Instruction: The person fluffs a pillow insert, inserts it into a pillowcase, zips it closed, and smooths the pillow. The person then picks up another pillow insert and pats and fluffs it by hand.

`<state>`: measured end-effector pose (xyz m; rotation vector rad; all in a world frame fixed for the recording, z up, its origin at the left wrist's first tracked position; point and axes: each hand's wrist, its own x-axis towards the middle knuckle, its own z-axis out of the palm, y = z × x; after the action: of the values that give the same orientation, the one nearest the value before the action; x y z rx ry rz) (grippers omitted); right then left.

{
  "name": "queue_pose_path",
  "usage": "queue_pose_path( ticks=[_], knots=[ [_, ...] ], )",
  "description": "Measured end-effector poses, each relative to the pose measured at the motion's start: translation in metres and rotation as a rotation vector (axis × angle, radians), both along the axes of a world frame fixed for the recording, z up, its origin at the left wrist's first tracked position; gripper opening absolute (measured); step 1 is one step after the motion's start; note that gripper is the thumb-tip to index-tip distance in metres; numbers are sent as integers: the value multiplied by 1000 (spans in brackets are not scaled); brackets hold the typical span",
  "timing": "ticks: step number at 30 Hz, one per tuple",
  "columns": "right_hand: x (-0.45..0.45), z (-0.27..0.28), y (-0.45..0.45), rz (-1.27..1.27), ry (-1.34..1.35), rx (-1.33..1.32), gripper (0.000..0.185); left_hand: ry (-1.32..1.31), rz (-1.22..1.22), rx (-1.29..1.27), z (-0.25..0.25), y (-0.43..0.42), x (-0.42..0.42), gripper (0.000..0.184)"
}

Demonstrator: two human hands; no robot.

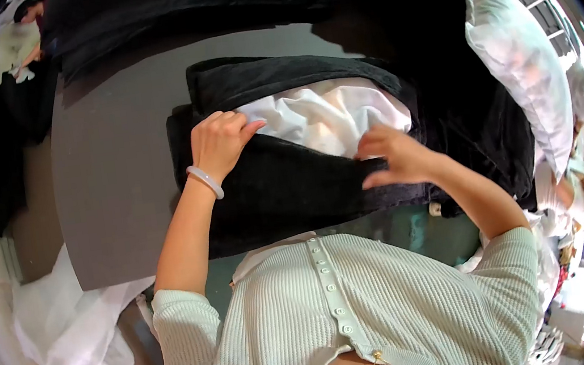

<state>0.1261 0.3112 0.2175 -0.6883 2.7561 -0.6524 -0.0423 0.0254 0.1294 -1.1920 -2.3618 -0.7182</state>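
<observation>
A black plush cushion cover (271, 192) lies on the grey table in front of me, its long opening spread apart. White fabric (320, 117), which looks like a pillow insert, shows in folds inside that opening. My left hand (221, 141), with a pale bangle on the wrist, is closed on the cover at the left end of the opening, thumb pointing right. At the right end, my right hand (399, 156) hovers over the lower edge of the opening, slightly blurred, thumb and fingers apart. Whether its fingertips touch the white fabric is unclear.
Black plush covers (191, 12) are piled along the table's far side, with more black fabric (474, 123) at the right. A plump white pillow (517, 60) leans there. White cloth (68, 319) hangs at lower left. Other people (30, 39) are at the far left and right.
</observation>
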Motion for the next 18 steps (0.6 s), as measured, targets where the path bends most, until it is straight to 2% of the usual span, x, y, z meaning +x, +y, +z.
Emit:
queue_pose_path(
  ticks=[2,3,4,6,7,8,10,12,14,16,17,18],
  knots=[
    [21,-28,10,-87,-121,146,35,-47,-12,37,-3,5,-3,40],
    [27,-33,16,-250,-172,-1,33,-89,2,-13,-10,3,-6,41],
    [25,-25,16,-392,-173,-273,29,-74,-17,-15,-12,3,-7,41],
    [10,-22,20,-522,-53,-310,27,-97,-79,-25,-12,-2,-2,44],
    [5,-34,16,-533,133,-326,26,-101,-67,-68,-9,-5,0,45],
    [-2,-43,14,-581,198,-162,26,-91,-75,-80,-4,-5,1,45],
    [-16,-47,9,-445,405,-52,26,-126,-102,-122,23,-3,2,45],
    [-31,-32,5,-344,441,-95,26,-98,-276,-73,52,19,11,41],
    [-47,-27,-5,-221,473,-133,26,-235,-381,-45,48,39,25,34],
    [-68,-31,-18,-206,379,-420,30,-137,-421,6,38,53,39,23],
    [-72,-37,-27,-342,154,-466,30,-76,-394,109,35,54,48,18],
    [-77,-50,-29,-297,147,-463,30,-11,-366,207,34,56,56,14]
  ],
)
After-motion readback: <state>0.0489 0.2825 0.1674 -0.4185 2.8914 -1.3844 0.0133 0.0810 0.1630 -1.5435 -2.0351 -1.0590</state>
